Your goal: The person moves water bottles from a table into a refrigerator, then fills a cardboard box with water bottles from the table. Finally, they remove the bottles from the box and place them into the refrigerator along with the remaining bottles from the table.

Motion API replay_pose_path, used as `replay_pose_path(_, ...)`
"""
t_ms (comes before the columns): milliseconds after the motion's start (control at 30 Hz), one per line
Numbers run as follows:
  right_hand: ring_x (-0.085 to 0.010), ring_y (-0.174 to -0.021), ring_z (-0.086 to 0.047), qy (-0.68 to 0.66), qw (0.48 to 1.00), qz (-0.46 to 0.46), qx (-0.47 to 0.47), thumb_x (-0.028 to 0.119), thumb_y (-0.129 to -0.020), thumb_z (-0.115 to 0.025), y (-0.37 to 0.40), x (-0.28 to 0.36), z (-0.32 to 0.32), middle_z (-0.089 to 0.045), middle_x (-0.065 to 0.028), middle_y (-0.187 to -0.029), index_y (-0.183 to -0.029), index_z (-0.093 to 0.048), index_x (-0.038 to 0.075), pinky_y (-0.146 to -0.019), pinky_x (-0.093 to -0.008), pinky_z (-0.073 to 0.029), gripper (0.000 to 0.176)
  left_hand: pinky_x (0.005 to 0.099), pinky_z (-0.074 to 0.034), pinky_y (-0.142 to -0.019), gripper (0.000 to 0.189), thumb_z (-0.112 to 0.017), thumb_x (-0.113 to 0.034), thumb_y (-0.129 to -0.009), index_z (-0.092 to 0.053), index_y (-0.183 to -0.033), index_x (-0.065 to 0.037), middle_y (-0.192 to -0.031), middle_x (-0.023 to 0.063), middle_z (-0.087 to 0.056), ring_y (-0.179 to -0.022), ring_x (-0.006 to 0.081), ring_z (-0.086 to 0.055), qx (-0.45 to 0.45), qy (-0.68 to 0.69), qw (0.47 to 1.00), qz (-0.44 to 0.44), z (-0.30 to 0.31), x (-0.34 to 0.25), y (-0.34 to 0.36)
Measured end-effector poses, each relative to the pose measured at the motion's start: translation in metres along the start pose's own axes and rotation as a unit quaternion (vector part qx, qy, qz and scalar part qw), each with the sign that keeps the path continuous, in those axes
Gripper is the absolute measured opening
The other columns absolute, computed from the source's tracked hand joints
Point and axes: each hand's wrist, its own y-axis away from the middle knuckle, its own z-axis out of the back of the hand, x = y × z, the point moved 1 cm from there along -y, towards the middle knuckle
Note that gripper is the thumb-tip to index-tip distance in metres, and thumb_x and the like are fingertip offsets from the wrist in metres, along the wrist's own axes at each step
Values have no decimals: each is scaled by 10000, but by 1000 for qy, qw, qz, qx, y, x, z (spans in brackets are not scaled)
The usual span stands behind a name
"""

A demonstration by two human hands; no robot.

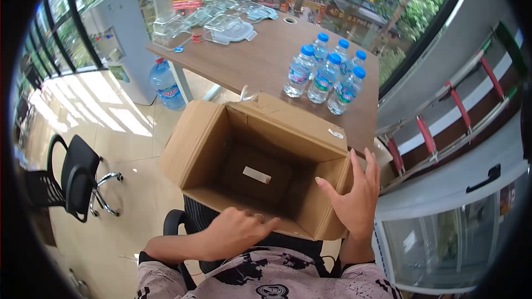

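Observation:
An open cardboard box (pixel 191 158) tilts toward me, its flaps folded outward. Inside, a white label strip (pixel 256 175) lies on the bottom. My left hand (pixel 238 232) is at the box's near rim, fingers curled over the edge, index finger pointing right; its other fingertips are hidden. At the right end, my right hand (pixel 357 199) touches the side wall and flap, thumb reaching over the opening and fingers stretched apart. Several water bottles with blue caps (pixel 324 79) stand upright in a cluster on the wooden table (pixel 249 66), just beyond the box.
Clear plastic containers (pixel 221 22) pile up at the table's far left. A large blue water jug (pixel 166 86) stands on the floor near a white water dispenser (pixel 119 39). Left is a black office chair (pixel 77 171). A ladder with red rungs (pixel 457 102) leans along the right.

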Motion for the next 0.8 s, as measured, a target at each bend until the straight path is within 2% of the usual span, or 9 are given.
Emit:
replay_pose_path(167, -403, -1166, -425, -48, 997, -13, 66, 387, -692, -772, -22, 5, -8, -389, -264, -1291, -1300, -460, -13, -937, -440, -397, 792, 308, -501, -525, 448, -571, -106, -744, -566, -1192, -102, -804, 75, -661, -669, 216, -649, -42, 15, 997, 59, -18, -22, -8)
replay_pose_path(367, -383, -955, -578, -132, 985, 47, 105, 320, -738, -730, -41, 22, -6, -556, -278, -1064, -1379, -309, -35, -829, -434, -460, 844, 322, -489, -496, 445, -560, -103, -753, -547, -1196, -64, -727, 83, -630, -616, 218, -645, -119, 42, 991, 47, 1, -8, 10)
replay_pose_path(433, -396, -882, -602, -185, 956, 59, 220, 286, -746, -719, -48, 27, 0, -591, -279, -972, -1399, -229, -48, -811, -442, -468, 883, 332, -499, -519, 449, -562, -104, -751, -543, -1198, -66, -749, 84, -641, -637, 219, -649, -99, 31, 994, 34, 10, -5, 22)
replay_pose_path(533, -390, -960, -584, -249, 930, 6, 272, 283, -742, -723, -55, 43, 36, -527, -298, -1143, -1417, -206, -11, -815, -449, -469, 899, 337, -507, -548, 416, -595, -85, -720, -596, -1137, -92, -786, 61, -665, -652, 206, -647, -114, 49, 992, -14, 33, 4, 45)
replay_pose_path(567, -390, -960, -584, -252, 931, -6, 263, 283, -742, -723, -56, 43, 41, -527, -298, -1143, -1417, -206, -11, -815, -449, -469, 899, 340, -516, -621, 392, -614, -76, -699, -629, -1088, -125, -789, 43, -670, -672, 199, -644, -103, 67, 992, 6, 44, 10, 58)
replay_pose_path(633, -403, -1144, -492, -193, 959, 160, 132, 325, -729, -741, -57, 48, 51, -389, -303, -1318, -1442, -191, 58, -911, -457, -433, 939, 344, -525, -694, 373, -634, -66, -678, -661, -1039, -157, -793, 25, -676, -692, 191, -642, -86, 82, 993, 14, 62, 19, 73)
replay_pose_path(667, -403, -1144, -492, -191, 962, 150, 127, 325, -729, -741, -59, 48, 50, -389, -303, -1318, -1442, -191, 58, -911, -457, -433, 939, 369, -492, -805, 353, -645, -56, -660, -682, -986, -185, -781, 10, -674, -721, 180, -638, -71, 73, 995, 6, 69, 23, 75)
replay_pose_path(733, -395, -1326, -299, -141, 955, 256, 37, 421, -675, -777, -65, 49, 38, -272, -280, -1425, -1441, -250, 95, -1038, -438, -329, 985, 394, -459, -917, 338, -657, -46, -643, -702, -934, -212, -769, -5, -672, -750, 169, -634, -53, 64, 997, -8, 77, 31, 77)
replay_pose_path(800, -409, -1357, -224, -195, 941, 267, 76, 474, -660, -774, -68, 48, 20, -254, -290, -1432, -1446, -245, 112, -1082, -437, -270, 1014, 449, -310, -1065, 327, -660, -47, -641, -710, -904, -234, -770, -23, -671, -826, 143, -621, -8, 8, 1000, 22, 80, 37, 77)
